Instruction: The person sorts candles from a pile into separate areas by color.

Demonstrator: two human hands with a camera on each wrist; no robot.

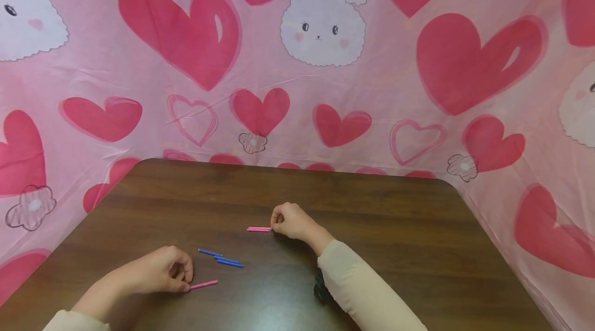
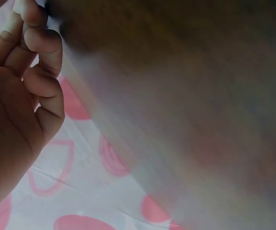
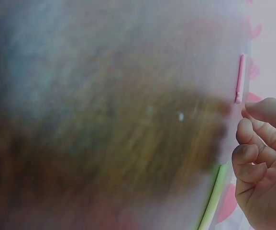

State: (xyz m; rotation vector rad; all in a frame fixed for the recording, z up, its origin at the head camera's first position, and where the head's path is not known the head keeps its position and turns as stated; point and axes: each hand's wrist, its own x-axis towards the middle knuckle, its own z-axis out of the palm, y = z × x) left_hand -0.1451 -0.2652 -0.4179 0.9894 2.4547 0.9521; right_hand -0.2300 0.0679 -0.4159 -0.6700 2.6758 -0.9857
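Where thin plastic sticks lie scattered on dark wood, both hands down at their ends.

Slim, straight, smooth rods: a pink pair [image 1: 259, 229] side by side, three blue sticks [image 1: 221, 258] loosely fanned, one single pink stick [image 1: 204, 284] nearer the body. Glossy brown worktop [image 1: 395, 227] with visible grain and rounded far corners, hemmed in by a pink cloth backdrop [image 1: 372, 88] printed with red hearts and white bunnies. Right hand [image 1: 290, 221] with fingers curled together at the right end of the pink pair, touching or pinching it, cannot tell which. Left hand [image 1: 160, 271] with fingers curled, fingertips at the left end of the single pink stick; grip not clear. Blue sticks between the two hands, untouched.
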